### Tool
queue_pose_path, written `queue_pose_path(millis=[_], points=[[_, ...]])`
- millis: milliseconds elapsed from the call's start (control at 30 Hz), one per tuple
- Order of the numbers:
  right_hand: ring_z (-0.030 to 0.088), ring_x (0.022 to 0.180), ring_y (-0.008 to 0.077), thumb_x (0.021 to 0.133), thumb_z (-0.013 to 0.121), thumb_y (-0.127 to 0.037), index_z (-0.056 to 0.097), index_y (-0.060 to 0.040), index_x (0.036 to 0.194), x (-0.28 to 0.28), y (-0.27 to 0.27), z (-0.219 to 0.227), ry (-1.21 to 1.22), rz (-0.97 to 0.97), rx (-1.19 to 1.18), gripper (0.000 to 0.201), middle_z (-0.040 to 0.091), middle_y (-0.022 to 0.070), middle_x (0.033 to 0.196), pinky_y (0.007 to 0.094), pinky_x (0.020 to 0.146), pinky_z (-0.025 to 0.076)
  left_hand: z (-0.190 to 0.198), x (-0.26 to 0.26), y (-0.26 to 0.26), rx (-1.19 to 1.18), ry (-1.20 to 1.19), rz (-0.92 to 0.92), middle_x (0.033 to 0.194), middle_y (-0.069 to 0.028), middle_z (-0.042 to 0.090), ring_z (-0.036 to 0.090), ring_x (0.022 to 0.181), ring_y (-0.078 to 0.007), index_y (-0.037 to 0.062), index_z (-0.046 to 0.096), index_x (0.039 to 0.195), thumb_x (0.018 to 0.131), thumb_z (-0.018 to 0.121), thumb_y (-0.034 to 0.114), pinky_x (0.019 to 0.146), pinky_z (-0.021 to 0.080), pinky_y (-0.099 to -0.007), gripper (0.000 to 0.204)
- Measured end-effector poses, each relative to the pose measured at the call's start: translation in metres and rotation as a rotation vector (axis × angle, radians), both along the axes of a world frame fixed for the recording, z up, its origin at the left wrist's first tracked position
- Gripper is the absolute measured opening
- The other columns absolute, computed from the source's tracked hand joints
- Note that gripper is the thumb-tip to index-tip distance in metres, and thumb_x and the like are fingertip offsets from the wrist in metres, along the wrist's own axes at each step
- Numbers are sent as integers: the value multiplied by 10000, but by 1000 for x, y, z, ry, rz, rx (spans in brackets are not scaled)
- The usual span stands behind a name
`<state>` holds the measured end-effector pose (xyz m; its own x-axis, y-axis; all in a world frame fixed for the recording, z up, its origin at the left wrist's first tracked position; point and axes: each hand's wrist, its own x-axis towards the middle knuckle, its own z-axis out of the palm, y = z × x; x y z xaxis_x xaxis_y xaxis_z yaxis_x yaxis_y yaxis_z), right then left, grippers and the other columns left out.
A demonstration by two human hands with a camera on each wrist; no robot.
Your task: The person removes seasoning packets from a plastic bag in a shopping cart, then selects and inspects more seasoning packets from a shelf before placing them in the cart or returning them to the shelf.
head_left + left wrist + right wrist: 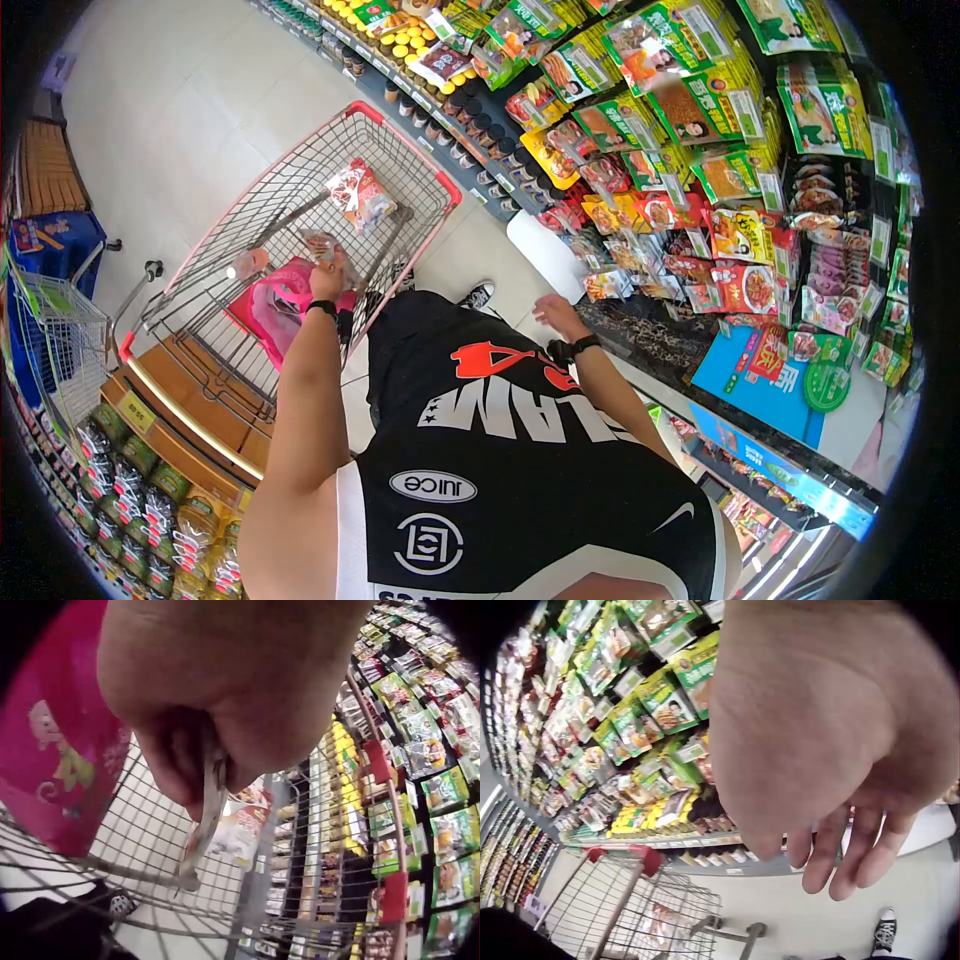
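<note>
Pinching a flat snack packet (214, 802) by its top edge, the left hand (326, 283) keeps its grip closed on it, thumb and fingers curled around the thin plastic, so that the packet hangs down inside the shopping cart (400, 135). From the head view the packet (322, 247) sits just above the hand, over the rear part of the wire basket. Beside the hand, in the child-seat end of the cart, lies a pink bag (272, 300); the left wrist view shows that bag (60, 750) close against the hand with a cartoon print on it. Farther forward in the basket rests another snack packet (358, 195), red and white, apart from the held one.

The right hand (556, 312) holds nothing: its grip is open, with the fingers (840, 855) relaxed and hanging down, and it hovers near the lower rows of the shelf display. That shelf (690, 150) is packed with hanging seasoning and snack sachets in green, red and yellow, with jars lined along its bottom rail. A sneaker (478, 296) shows on the pale floor between cart and shelf.
</note>
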<state>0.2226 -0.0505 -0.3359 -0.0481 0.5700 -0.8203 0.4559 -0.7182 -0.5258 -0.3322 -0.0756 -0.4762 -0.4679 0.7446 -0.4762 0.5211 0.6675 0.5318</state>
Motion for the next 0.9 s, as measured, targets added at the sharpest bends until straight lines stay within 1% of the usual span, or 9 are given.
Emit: queue_pose_path(millis=[133,233,367,433,700,767,800,833,900], points=[[650,767,159,944,573,-176,589,-35,1032,-48,31,24,94,146,236,168,678,79,903,289,664,521,14,15,59,45,12,-67,839,-230,691,676,845,-407,-3,660,941,887,591,501,711,523,-486,512],[648,763,156,959,570,-192,586,-36,1026,-63,36,32,116,193,300,170,679,75,895,286,663,517,19,30,87,283,-502,264,870,-175,706,699,789,-306,-71,653,978,871,674,388,657,550,-408,472],[645,751,155,965,572,-212,592,-38,1011,-49,20,20,80,192,221,181,680,77,887,285,659,517,37,36,93,-21,-913,471,1019,-147,684,678,861,-214,-79,555,1199,956,596,260,692,561,-302,418],[644,726,159,955,579,-217,597,-25,1005,-29,3,6,56,146,165,200,681,86,876,287,644,522,20,41,79,41,-971,481,890,-154,689,666,711,-193,-81,590,1048,943,603,225,577,536,-292,323],[661,694,183,947,596,-236,621,-23,1003,38,-59,-22,-12,-117,-75,222,694,114,892,304,612,539,13,39,7,-151,-869,401,874,-96,679,655,689,-191,12,617,939,917,596,199,584,529,-305,190],[663,696,186,934,610,-210,625,-30,1012,45,-66,-29,45,-193,13,197,695,114,891,318,616,543,-6,29,-18,-25,-876,166,807,-77,636,622,626,-184,50,595,872,907,567,165,559,523,-315,124],[665,703,185,938,604,-200,627,-30,1014,50,-68,-31,78,-224,46,188,693,107,887,313,617,542,-32,12,-30,22,-545,-314,774,-77,608,603,628,-176,71,574,807,887,568,154,524,498,-324,115],[667,710,184,941,598,-190,629,-30,1015,56,-63,-30,103,-271,96,179,691,101,883,308,618,541,-50,10,-30,-49,-1122,307,745,-81,604,600,648,-172,89,576,780,840,616,168,500,470,-332,107],[666,740,169,948,586,-181,628,-34,1015,63,-39,-6,-4,-288,223,167,682,80,873,287,633,533,-60,4,-25,-41,-1310,390,802,-102,621,600,679,-199,58,594,922,860,613,202,533,479,-343,158]])
